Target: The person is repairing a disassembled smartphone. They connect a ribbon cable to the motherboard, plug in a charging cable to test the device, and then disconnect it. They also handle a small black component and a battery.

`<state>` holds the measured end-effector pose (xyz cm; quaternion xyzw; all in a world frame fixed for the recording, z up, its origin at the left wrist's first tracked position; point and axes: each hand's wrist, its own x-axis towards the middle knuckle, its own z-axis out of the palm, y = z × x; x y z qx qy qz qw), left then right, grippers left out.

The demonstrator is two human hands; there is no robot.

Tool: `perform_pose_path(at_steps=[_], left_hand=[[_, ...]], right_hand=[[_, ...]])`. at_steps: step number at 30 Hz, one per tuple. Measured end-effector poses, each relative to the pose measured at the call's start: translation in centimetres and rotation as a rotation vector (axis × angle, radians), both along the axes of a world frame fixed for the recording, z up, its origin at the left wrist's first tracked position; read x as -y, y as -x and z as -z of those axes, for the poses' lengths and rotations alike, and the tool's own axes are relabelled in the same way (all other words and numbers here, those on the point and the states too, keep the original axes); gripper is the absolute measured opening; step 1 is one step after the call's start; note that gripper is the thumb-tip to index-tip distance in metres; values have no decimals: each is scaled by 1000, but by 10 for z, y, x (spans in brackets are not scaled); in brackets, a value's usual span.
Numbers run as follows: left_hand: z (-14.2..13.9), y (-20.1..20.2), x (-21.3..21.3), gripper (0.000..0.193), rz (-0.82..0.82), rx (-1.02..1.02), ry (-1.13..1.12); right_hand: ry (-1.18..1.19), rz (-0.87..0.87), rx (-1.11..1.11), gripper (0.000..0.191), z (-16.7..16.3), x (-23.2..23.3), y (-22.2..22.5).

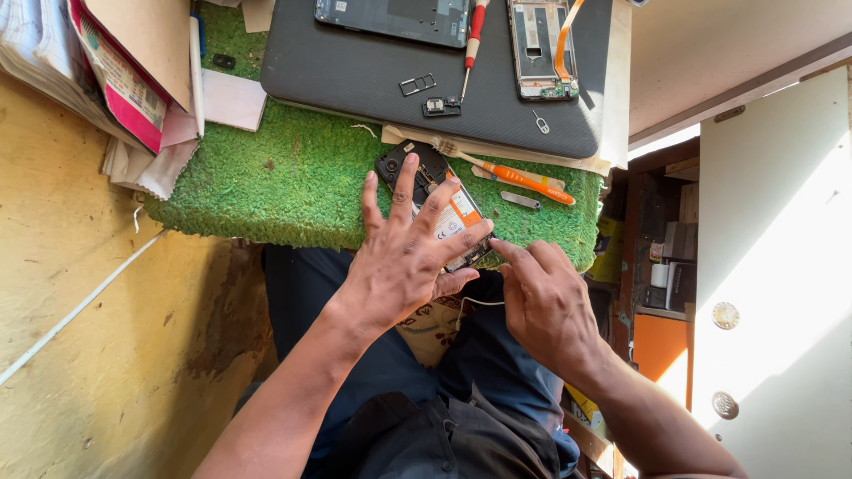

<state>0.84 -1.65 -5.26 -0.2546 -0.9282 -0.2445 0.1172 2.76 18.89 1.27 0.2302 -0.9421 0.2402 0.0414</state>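
- I see my left hand (399,266) lying flat on an opened phone (435,208), its fingers (404,191) spread wide and pressing down rather than curled around it.
- My right hand (546,302) sits just right of it, the forefinger stretched out to touch the phone's near right corner; the other fingers are loosely bent and hold nothing that I can make out.
- The phone rests near the near edge of the green turf mat (284,177) covering the desk, its back off and a battery showing.
- Just beyond the phone on the right lies an orange-handled tool (519,180), with a small metal piece (520,200) beside it.
- Farther off, a dark pad (355,80) carries a red screwdriver (473,40), a second phone frame (540,49) and a small tray (417,84).
- At far left is a stack of papers (124,80).
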Motion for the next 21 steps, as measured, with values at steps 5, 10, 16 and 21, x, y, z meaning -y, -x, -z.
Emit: perform_pose_path(at_steps=[5,10,16,21], left_hand=[[1,0,0,55,-2,-25,4],[1,0,0,56,-4,-40,15],[1,-1,0,55,-3,-21,-13],[0,-1,0,55,1,-34,-13]], right_hand=[[87,42,88,29,-4,2,1],[187,84,258,28,-5,-1,6],[211,104,110,31,1,-5,14],[101,148,111,25,4,-5,19]])
